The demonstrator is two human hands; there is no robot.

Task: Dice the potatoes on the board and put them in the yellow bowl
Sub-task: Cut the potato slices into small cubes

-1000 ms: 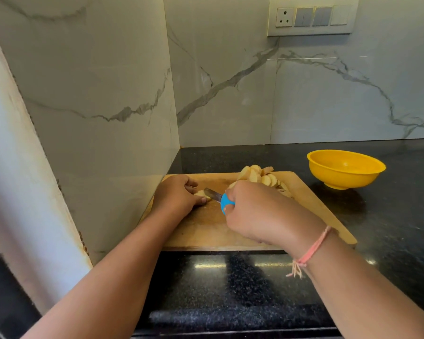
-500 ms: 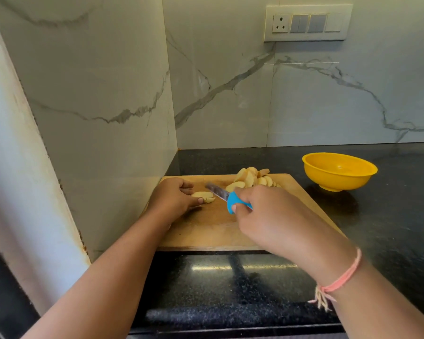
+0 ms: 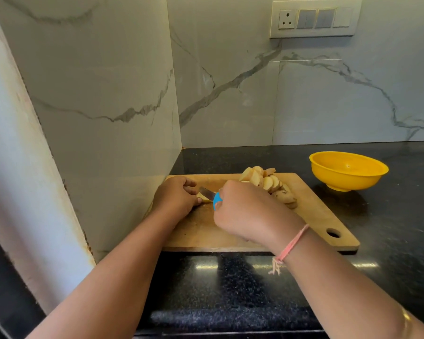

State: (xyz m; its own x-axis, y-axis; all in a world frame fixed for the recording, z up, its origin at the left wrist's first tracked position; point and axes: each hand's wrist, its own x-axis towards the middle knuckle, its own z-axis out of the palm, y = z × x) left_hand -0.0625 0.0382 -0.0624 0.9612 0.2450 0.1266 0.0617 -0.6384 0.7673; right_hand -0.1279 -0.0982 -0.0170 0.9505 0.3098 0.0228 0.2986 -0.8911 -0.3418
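A wooden cutting board (image 3: 313,216) lies on the dark speckled surface (image 3: 389,241) in the middle of the frame, its left end close to the marble side wall (image 3: 103,94) and a round hanging hole at its lower right corner. The left hand (image 3: 175,195) rests on the board's left part, its fingers (image 3: 190,185) curled down onto a small pale potato piece (image 3: 204,198) and pinning it to the wood; only a sliver of that piece shows at the fingertips. The right hand (image 3: 247,211) is closed round the blue handle of a knife (image 3: 211,195), with just a bit of blue peeking out at the thumb side, and the short metal blade angles up and left until its tip disappears beside the left hand's fingers, right over the held piece. Whether the edge is touching the potato cannot be told. A pile of cut potato pieces (image 3: 267,183) sits along the board's far edge, just beyond the right hand, some showing brown skin. The yellow bowl (image 3: 348,171) stands on the surface at centre right of the frame, beyond the board's right end and apart from it. A pink thread bracelet (image 3: 290,245) circles the right wrist. A switch panel (image 3: 313,18) is mounted at the upper right of the frame.
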